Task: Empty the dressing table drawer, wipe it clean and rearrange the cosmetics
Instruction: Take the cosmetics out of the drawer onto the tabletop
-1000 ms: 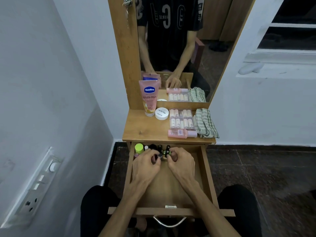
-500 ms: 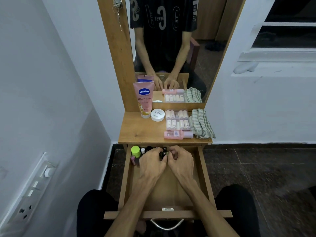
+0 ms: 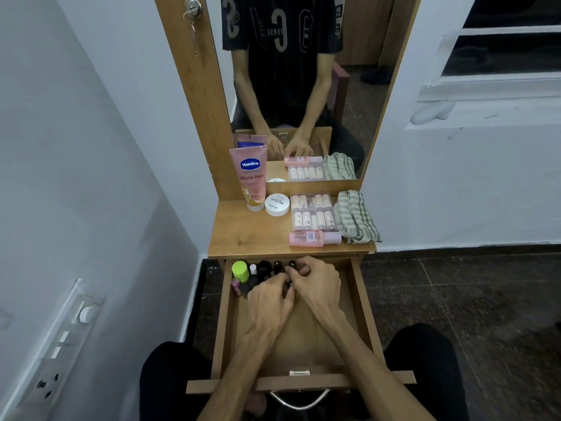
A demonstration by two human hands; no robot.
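Wooden tabletop (image 3: 252,235) with tube (image 3: 251,177), jar (image 3: 277,204), cloth (image 3: 355,217)

- The pink tube (image 3: 251,177) standing against the mirror is showing "Vaseline" in a blue badge, with "Gluta-Hya" beneath it.
- The round white jar (image 3: 277,204) beside it is reading "NAIL POLISH" on its lid, upside down from here.
- The labels on the pink bottle (image 3: 312,238) are staying too small to read.
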